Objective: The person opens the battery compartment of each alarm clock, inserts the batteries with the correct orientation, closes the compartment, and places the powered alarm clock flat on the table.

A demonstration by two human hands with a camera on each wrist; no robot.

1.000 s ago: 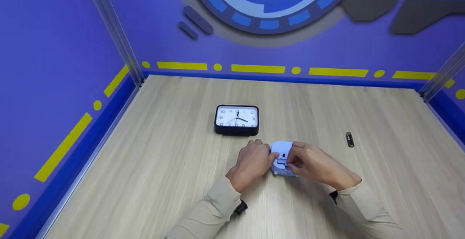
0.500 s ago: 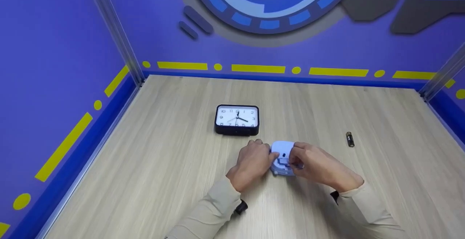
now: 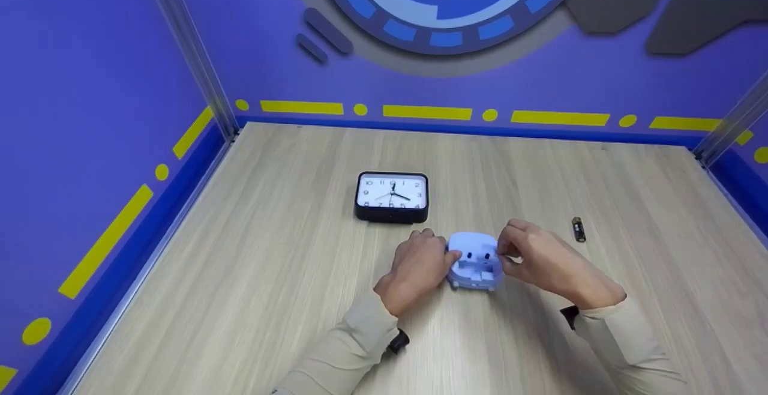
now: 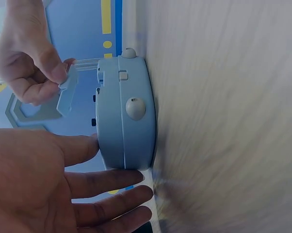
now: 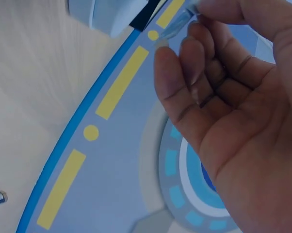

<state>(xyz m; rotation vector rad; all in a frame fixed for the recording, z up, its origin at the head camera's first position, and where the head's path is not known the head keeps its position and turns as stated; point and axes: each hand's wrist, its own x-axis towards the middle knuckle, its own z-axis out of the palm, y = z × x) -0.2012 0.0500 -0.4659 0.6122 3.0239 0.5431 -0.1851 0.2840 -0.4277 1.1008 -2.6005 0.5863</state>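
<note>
A light blue alarm clock [image 3: 471, 242] lies on its face on the table, its back up with two black knobs and an uncovered battery compartment [image 3: 480, 272]. My left hand [image 3: 416, 272] grips its left side, the thumb on the back and the index finger along the edge, as the left wrist view of the clock [image 4: 121, 116] shows. To the right, my right hand [image 3: 540, 263] pinches a light blue battery cover [image 4: 67, 94] between thumb and fingers, held apart from the clock. The clock's face is hidden.
A black rectangular clock [image 3: 392, 194] with a white dial stands behind the left hand. One dark AA-type battery [image 3: 578, 230] lies at the right on the wooden table [image 3: 270, 233]. Blue printed panels [image 3: 420, 89] border the table at the back and sides.
My right hand has lifted the battery cover off the light blue clock and moved right, which bares the compartment. The left hand has stayed in place.
</note>
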